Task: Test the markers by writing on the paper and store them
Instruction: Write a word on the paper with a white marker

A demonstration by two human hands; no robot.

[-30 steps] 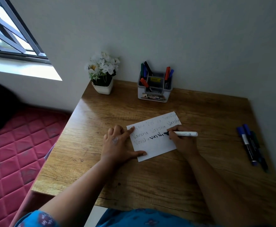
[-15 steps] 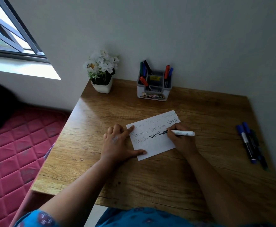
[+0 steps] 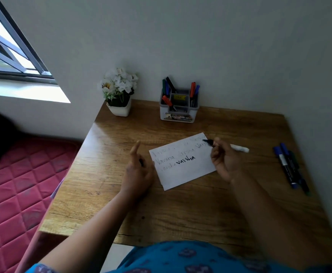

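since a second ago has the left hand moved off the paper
Yes. The left hand has lifted off the paper and drawn left of its edge, over bare table; earlier it pressed the sheet's left side flat.

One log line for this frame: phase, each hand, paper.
phase: writing stopped | right hand: holds white marker, tip off white paper | left hand: off paper, pinching small dark item, likely cap

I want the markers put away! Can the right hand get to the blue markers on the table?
Probably yes. The blue markers lie uncovered beside the right hand with bare table between, though it holds a white marker.
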